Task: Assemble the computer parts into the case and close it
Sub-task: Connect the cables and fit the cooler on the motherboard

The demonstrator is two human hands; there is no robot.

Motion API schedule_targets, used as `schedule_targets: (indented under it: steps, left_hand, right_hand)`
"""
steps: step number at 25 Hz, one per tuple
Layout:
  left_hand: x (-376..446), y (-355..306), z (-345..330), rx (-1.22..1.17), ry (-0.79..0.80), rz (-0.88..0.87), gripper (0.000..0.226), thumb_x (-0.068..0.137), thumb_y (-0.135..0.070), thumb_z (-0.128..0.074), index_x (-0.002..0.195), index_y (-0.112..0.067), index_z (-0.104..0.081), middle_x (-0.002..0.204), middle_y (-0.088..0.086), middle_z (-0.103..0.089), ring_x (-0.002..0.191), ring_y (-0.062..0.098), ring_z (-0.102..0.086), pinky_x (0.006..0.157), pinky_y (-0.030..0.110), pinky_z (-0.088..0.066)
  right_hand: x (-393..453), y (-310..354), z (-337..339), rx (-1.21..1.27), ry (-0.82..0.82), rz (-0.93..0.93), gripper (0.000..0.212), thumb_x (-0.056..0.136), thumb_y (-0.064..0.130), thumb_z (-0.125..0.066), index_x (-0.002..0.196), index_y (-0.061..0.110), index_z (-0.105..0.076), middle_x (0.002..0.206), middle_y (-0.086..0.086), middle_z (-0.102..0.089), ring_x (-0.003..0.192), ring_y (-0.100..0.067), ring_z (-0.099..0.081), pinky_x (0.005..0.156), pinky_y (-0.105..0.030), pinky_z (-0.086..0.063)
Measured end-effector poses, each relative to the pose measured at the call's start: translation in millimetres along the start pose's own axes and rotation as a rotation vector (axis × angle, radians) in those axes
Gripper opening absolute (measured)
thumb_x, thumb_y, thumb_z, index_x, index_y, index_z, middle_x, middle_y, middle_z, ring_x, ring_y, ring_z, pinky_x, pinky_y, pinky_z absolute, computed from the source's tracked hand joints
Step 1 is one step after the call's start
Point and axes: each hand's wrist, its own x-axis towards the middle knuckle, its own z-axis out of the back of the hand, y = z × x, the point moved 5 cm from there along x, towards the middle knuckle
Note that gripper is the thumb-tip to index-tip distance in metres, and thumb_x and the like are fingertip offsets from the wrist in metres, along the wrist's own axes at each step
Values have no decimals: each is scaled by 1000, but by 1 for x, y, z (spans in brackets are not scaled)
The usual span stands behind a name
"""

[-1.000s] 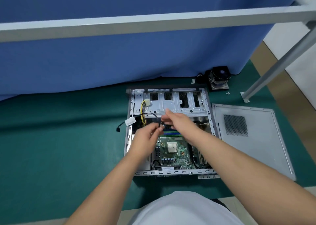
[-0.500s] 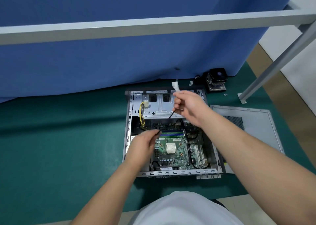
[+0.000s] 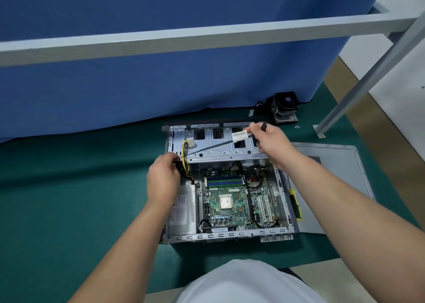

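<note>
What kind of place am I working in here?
Probably a makeshift repair or training bench: green mat, blue cloth draped behind a metal frame, and an open computer case with its side panel beside it.

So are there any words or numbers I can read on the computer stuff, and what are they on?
None can be read.
White tag on the black cable: print too blurred.
Sticker on the power supply: lines of print, too small.
White label on the motherboard near the memory slots: too small.
Label strip at the board's near edge: too small.
Small tag by the cooler fan: blurred.
</note>
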Motion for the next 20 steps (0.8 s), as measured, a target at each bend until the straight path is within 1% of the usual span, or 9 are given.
schedule_targets:
  steps: [2, 3, 5, 8, 11, 13, 15, 18, 20]
  left_hand:
    - [0, 6, -1, -19, -1, 43, 38, 85, 10, -46, 105, -11, -72, 102, 8, -70, 90, 27, -61, 78, 34, -49]
    - [0, 9, -2, -33, 4, 61, 40, 83, 12, -45, 103, -10, -72, 101, 7, -70, 89, 26, -61, 77, 32, -48]
    - [-1, 11, -3, -52, 13, 81, 42, 80, 13, -43, 101, -11, -71, 100, 6, -69, 89, 23, -60, 76, 30, -46]
    - [-1, 13, -3, -52, 7, 80, 42, 80, 10, -43, 102, -12, -70, 102, 5, -70, 93, 24, -61, 77, 33, -49]
    - [1, 7, -9, -69, 34, 28, 38, 86, 6, -45, 109, -12, -70, 106, 6, -71, 102, 30, -61, 86, 40, -51]
    - [1, 1, -16, -84, 74, -5, 40, 91, 3, -46, 120, -12, -68, 116, 7, -70, 111, 32, -56, 97, 41, -48]
    - [-3, -6, -23, -89, 96, -20, 45, 93, 1, -48, 132, -17, -63, 128, 4, -64, 119, 30, -49, 104, 36, -40]
    - [-14, -24, -25, -57, 17, -10, 50, 93, -5, -55, 139, -24, -56, 137, 4, -51, 123, 29, -40, 103, 36, -33]
    - [-26, -44, -24, -75, -94, -90, 38, 93, -10, -60, 130, -21, -58, 131, 6, -49, 119, 28, -41, 99, 33, -32]
  right_hand:
    - [-3, -4, 3, 37, 34, 42, 15, 98, 32, -68, 92, 19, -75, 58, 15, -46, 55, -11, -36, 49, -22, -36]
    - [-5, -5, 4, 88, 51, 60, 9, 95, 27, -73, 90, 19, -74, 60, 12, -49, 54, -12, -39, 48, -22, -39]
    - [-10, -4, 6, 162, 74, 91, 7, 92, 19, -76, 86, 20, -73, 67, 8, -59, 56, -11, -51, 53, -22, -48]
    - [-14, -5, 10, 233, 133, 92, 8, 95, 8, -70, 92, 14, -75, 79, 0, -70, 69, -12, -63, 66, -22, -55]
    - [-16, -6, 15, 297, 150, 40, 12, 100, 7, -62, 103, 5, -73, 85, -5, -74, 74, -14, -66, 70, -21, -56]
    - [-16, -9, 16, 328, 138, 2, 17, 103, 9, -57, 106, 5, -74, 88, -6, -75, 75, -14, -66, 71, -21, -56]
    - [-17, -12, 15, 327, 131, -20, 21, 104, 9, -54, 108, 5, -74, 91, -7, -76, 76, -13, -66, 71, -21, -56]
    - [-20, -16, 13, 296, 114, -17, 23, 99, 0, -57, 110, 9, -76, 100, -9, -77, 77, -13, -68, 72, -21, -57]
    - [-21, -18, 10, 254, 111, -7, 30, 94, -6, -64, 111, 16, -75, 108, -8, -77, 86, -16, -72, 78, -23, -58]
